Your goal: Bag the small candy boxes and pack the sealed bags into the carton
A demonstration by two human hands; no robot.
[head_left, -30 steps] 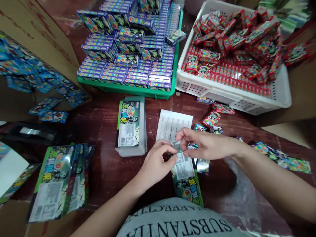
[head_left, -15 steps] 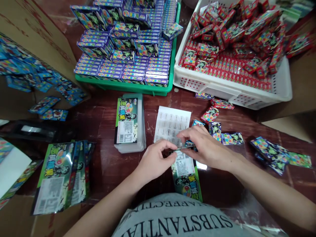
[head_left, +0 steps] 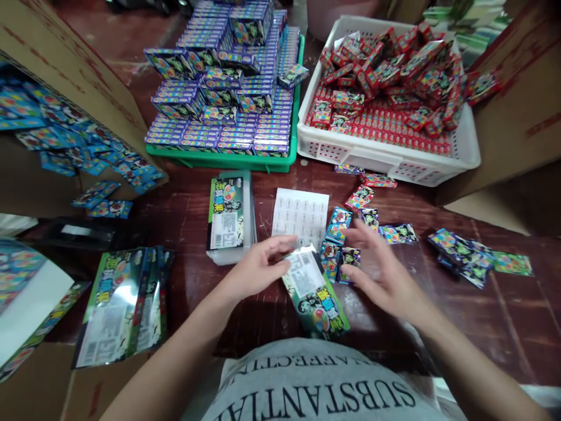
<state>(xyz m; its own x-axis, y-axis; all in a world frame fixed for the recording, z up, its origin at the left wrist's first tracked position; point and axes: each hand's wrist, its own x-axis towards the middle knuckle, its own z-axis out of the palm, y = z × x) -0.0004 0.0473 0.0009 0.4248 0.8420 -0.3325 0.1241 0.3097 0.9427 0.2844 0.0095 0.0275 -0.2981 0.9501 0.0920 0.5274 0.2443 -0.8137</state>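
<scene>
My left hand (head_left: 262,268) has its thumb at the upper left edge of a flat, shiny candy packet (head_left: 316,295), green and black with a white label, seen upside down and slanted. Its fingers curl near the packet's top corner and are partly hidden. My right hand (head_left: 380,270) is held open to the right, fingers apart, with nothing in it. Between the hands lie small candy boxes: a light blue one (head_left: 339,224), a darker blue one (head_left: 329,260) and a purple one (head_left: 350,264). Beyond the packet lies a white sheet of round clear stickers (head_left: 301,211).
A green crate (head_left: 219,161) of purple boxes and a white basket (head_left: 350,153) of red boxes stand at the back. Stacked plastic sleeves (head_left: 231,255) and finished-looking packets (head_left: 111,304) lie left. Loose boxes (head_left: 464,251) lie right. Cardboard cartons (head_left: 87,76) flank both sides.
My right hand has moved off the packet's top edge to the right and opened. The packet has turned, its top now further left beside my left hand. Small boxes between the hands are uncovered.
</scene>
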